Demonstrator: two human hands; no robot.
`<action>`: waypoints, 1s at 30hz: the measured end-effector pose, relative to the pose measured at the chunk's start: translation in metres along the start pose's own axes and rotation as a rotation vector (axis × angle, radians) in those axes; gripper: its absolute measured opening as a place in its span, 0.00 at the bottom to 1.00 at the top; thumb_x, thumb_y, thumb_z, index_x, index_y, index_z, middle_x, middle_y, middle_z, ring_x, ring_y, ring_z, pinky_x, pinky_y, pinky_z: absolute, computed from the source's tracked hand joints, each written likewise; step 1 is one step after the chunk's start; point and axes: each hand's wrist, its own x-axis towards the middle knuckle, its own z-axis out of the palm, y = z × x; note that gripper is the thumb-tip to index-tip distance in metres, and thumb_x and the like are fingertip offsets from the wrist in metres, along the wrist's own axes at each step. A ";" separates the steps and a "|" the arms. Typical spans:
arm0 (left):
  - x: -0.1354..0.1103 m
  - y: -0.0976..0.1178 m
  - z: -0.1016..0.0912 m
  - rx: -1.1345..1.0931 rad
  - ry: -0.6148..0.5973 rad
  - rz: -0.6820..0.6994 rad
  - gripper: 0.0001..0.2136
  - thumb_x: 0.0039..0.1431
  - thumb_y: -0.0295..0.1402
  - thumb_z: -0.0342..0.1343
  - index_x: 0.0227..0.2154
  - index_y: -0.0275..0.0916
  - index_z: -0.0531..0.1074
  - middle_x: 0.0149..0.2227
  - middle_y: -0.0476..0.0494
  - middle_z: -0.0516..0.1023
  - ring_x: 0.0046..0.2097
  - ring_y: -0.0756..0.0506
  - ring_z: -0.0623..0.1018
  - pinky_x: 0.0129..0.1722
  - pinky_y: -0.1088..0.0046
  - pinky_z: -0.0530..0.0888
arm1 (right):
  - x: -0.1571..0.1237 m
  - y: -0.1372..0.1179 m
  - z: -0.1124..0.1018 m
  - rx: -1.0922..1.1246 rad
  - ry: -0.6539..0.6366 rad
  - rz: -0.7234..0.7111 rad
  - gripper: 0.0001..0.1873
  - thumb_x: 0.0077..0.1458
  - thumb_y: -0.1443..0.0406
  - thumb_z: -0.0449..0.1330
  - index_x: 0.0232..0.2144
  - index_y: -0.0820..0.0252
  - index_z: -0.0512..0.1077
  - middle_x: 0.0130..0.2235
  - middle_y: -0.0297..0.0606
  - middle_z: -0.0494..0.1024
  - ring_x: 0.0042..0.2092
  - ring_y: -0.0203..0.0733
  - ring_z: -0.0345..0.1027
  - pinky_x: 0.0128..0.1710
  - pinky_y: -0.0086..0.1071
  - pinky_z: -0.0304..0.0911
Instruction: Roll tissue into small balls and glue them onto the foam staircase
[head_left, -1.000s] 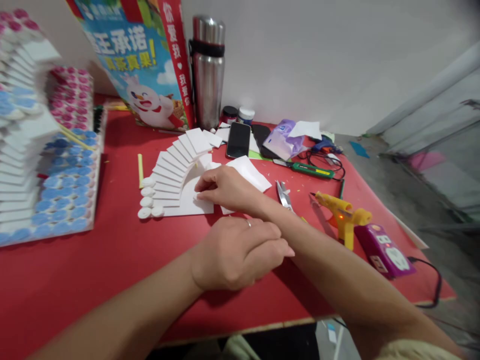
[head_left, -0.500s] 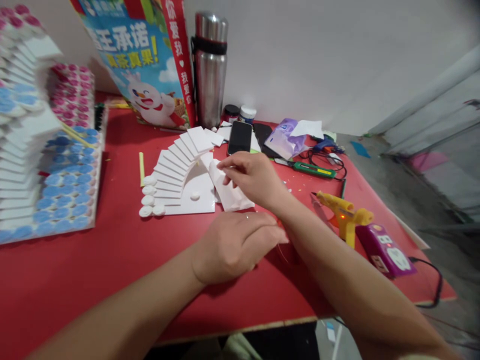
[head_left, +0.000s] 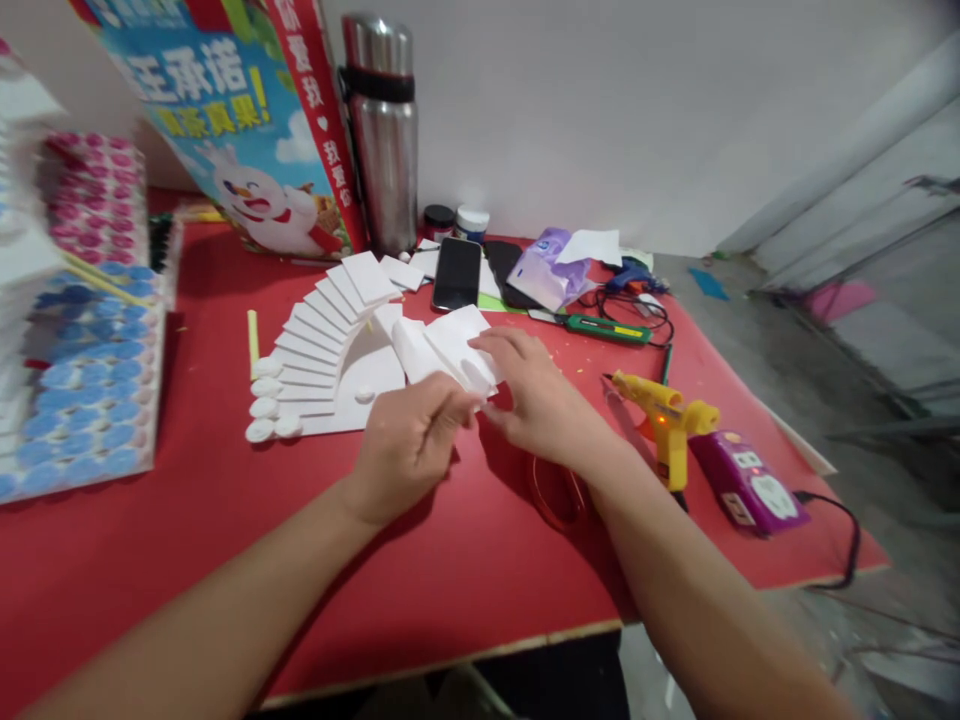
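Observation:
My left hand (head_left: 409, 445) and my right hand (head_left: 536, 395) both grip a bundle of white foam pieces (head_left: 442, 350), lifted a little above the red table (head_left: 225, 520). Just behind it lies a white foam fan of stepped strips (head_left: 322, 345) on a white base, with small white discs (head_left: 264, 410) along its left end and one disc (head_left: 365, 394) on the base.
A yellow glue gun (head_left: 664, 420) and a purple power strip (head_left: 746, 485) sit to the right. A phone (head_left: 457, 272), a steel flask (head_left: 380, 130), a green cutter (head_left: 604, 327) and a printed box (head_left: 232, 130) stand behind. Finished foam models with blue and pink discs (head_left: 82, 370) fill the left.
My right hand left the disc on the white base, picked up the white foam pieces and brought them forward. My left hand rose from the table and took hold of them too.

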 end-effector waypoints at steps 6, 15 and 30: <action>0.007 -0.008 0.003 -0.339 0.187 -0.315 0.07 0.72 0.37 0.53 0.45 0.41 0.69 0.37 0.49 0.77 0.22 0.55 0.74 0.19 0.78 0.69 | 0.007 0.015 0.004 0.038 0.333 0.131 0.06 0.58 0.72 0.57 0.34 0.60 0.74 0.39 0.46 0.80 0.43 0.50 0.72 0.47 0.44 0.68; 0.012 -0.006 0.000 -0.546 0.160 -0.494 0.16 0.64 0.48 0.60 0.40 0.39 0.71 0.37 0.43 0.81 0.28 0.50 0.79 0.25 0.76 0.75 | 0.000 -0.006 -0.044 1.007 0.788 0.346 0.08 0.57 0.60 0.64 0.37 0.52 0.69 0.45 0.39 0.80 0.41 0.43 0.76 0.37 0.39 0.73; 0.015 -0.011 0.005 -1.014 0.016 -0.646 0.32 0.60 0.45 0.65 0.64 0.45 0.62 0.65 0.34 0.70 0.62 0.36 0.76 0.54 0.59 0.78 | -0.003 -0.014 -0.012 0.729 -0.011 0.229 0.14 0.54 0.56 0.69 0.36 0.61 0.80 0.36 0.38 0.83 0.37 0.43 0.76 0.36 0.34 0.69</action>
